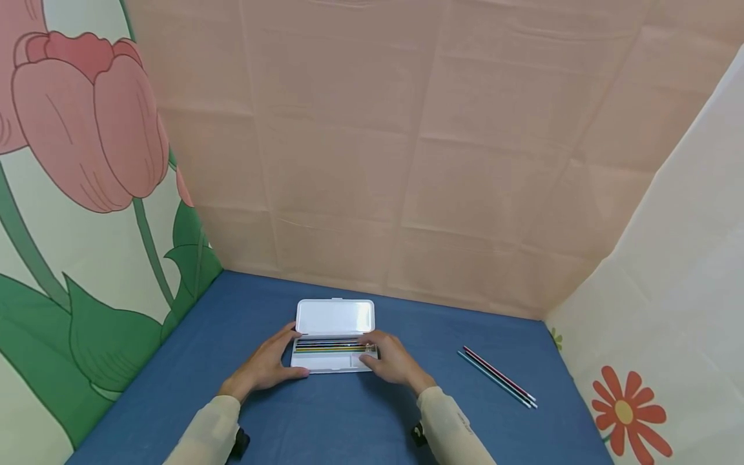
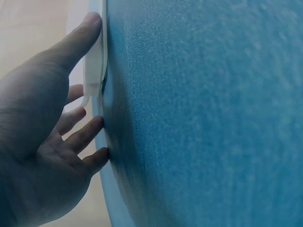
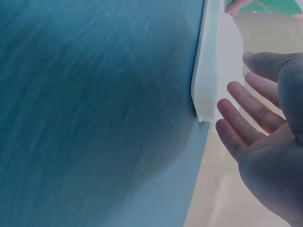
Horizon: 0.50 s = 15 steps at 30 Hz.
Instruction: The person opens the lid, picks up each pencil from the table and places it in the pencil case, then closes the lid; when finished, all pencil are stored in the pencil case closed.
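A white pencil case [image 1: 335,318] lies on the blue table, its lid folded back away from me. Several coloured pencils [image 1: 328,347] lie lengthwise in it, near the hinge. My left hand [image 1: 267,361] holds the case's left end, thumb at the front edge and fingers towards the hinge. In the left wrist view that thumb [image 2: 85,35] rests against the white side. My right hand [image 1: 395,360] is over the right end, its fingers near the pencils' ends and the thumb above the front part. The right wrist view shows loosely spread fingers [image 3: 251,109] beside the case.
To the right, a few loose pencils [image 1: 500,378], dark red and blue-green among them, lie side by side on the blue table [image 1: 325,420]. A beige sheet [image 1: 407,161] stands behind the table. Flower-printed sheets [image 1: 87,129] border both sides.
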Motion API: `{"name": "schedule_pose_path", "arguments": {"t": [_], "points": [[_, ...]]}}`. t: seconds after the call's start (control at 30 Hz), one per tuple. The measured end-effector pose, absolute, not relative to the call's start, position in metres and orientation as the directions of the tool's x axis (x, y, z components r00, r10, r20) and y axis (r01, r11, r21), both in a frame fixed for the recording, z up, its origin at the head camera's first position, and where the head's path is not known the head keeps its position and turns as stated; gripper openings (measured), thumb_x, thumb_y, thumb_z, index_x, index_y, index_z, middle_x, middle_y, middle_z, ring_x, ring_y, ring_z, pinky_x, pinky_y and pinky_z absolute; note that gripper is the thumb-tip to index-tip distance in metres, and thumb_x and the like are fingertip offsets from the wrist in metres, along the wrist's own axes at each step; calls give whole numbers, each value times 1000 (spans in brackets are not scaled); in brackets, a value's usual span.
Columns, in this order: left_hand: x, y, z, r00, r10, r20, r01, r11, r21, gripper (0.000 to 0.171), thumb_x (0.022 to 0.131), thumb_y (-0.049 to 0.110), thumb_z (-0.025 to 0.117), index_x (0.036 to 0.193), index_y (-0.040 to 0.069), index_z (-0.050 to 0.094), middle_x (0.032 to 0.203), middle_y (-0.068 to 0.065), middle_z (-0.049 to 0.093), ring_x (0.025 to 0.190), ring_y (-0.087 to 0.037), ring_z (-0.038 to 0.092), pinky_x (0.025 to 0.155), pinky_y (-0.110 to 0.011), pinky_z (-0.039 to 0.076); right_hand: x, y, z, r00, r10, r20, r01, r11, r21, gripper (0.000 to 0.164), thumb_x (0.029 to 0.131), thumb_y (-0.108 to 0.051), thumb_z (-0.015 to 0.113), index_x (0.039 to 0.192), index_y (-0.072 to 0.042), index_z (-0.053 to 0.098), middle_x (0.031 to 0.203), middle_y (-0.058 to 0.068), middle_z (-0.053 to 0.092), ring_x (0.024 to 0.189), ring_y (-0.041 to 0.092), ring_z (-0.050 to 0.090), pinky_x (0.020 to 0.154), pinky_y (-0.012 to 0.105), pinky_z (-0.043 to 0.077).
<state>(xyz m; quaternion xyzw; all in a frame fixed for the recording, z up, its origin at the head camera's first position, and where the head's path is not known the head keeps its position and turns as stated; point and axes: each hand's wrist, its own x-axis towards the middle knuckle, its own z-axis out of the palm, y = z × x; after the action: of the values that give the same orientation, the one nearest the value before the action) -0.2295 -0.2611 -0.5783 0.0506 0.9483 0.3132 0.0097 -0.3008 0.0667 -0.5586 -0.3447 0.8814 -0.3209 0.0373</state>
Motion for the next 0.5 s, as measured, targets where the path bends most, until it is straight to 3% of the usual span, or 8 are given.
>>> {"name": "schedule_pose_path", "arguments": {"t": [0.27,0.5], "points": [[-230,-260,-578,-994,110,17,99,799,593,93,88,52,97,159,8,58,184,-21,36,166,-52,41,130,-75,39,-295,87,-560,-777,-608,166,-562,549,-618,41,109,-21,77,146,-5,72,149,13,74,142,36,68,121,63,54],[-229,-260,-578,-993,114,21,103,795,597,94,88,52,97,160,7,58,184,-22,35,167,-52,40,131,-75,39,-287,113,-563,-825,-544,155,-504,581,-640,46,109,-25,77,150,-6,69,148,12,74,139,35,70,119,64,56]]}}
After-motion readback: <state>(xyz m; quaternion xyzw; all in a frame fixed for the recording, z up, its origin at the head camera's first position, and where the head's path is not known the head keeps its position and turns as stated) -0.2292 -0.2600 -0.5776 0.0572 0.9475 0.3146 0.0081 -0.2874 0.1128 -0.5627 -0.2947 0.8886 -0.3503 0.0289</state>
